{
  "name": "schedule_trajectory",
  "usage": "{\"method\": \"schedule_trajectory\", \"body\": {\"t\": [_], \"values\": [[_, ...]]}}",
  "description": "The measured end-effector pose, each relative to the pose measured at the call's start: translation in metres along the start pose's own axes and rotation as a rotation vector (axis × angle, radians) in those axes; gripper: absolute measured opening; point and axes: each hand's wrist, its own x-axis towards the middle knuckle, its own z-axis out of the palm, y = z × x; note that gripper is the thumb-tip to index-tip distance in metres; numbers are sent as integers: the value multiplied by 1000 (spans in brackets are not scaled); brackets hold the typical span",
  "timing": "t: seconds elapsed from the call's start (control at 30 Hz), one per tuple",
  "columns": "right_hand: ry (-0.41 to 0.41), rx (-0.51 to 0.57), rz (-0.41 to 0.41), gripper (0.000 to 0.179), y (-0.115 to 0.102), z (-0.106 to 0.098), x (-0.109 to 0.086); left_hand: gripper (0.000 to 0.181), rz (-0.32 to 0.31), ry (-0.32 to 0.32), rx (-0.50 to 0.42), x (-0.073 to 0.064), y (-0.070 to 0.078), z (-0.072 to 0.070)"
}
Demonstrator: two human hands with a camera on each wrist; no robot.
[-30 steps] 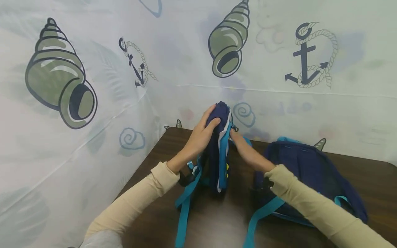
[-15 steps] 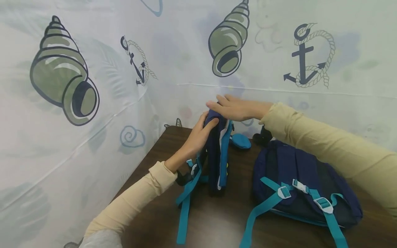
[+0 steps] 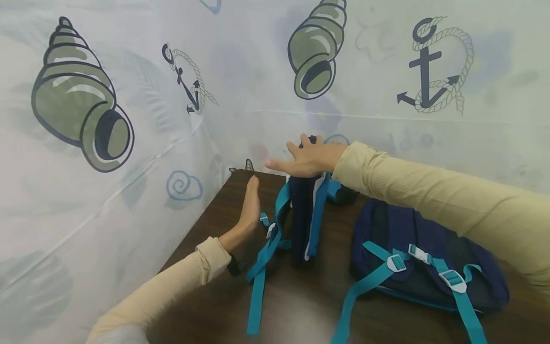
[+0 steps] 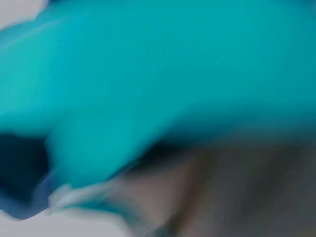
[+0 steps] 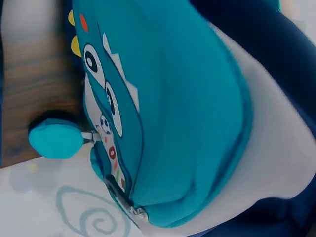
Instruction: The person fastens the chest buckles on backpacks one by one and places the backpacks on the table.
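A small navy and teal backpack [image 3: 302, 215] stands upright on the brown table [image 3: 206, 291], its narrow side toward the head camera. My right hand [image 3: 306, 157] lies across its top with fingers spread. Left of the bag, my left hand [image 3: 250, 210] is held apart from it, fingers extended and nothing in its grasp. The right wrist view shows the teal front [image 5: 182, 108] with a cartoon face, zips and a round teal pouch [image 5: 57, 139] hanging off it. A blurred teal strap [image 4: 148, 64] fills much of the left wrist view.
To the right lies a second navy backpack [image 3: 401, 224], back side up, with teal straps [image 3: 365, 289] and white buckles [image 3: 453, 281] trailing toward the front. Teal webbing [image 3: 256, 306] hangs loose left of the upright bag. A printed cloth [image 3: 240, 71] covers the walls behind.
My right hand has gone from the upright backpack's zip side up onto its top. My left hand has let go of the bag and moved left.
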Motion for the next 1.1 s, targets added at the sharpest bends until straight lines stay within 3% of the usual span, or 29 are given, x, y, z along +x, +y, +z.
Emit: {"method": "schedule_trajectory", "body": {"t": [0.1,0.23,0.3,0.4,0.5,0.7,0.87,1.1], "values": [[-1,16,7,97,8,-2,-4,85,-247,-25,-65,-14,-26,1],[-11,49,-4,94,21,-1,-10,97,-494,-82,-364,-20,-40,15],[-8,64,-6,93,26,0,-12,97,-567,-88,-528,-15,-40,24],[-6,92,-2,93,34,3,-13,93,-634,-82,-609,-7,-40,36],[2,113,-5,93,42,9,-13,89,-642,-114,-559,-3,-40,45],[27,144,-2,94,62,22,-19,92,-570,-214,-455,-4,-40,55],[90,215,-18,97,81,35,-28,90,-508,-198,-438,-4,-33,56],[92,274,-7,97,88,57,-38,90,-502,-182,-451,-3,-30,44]]}}
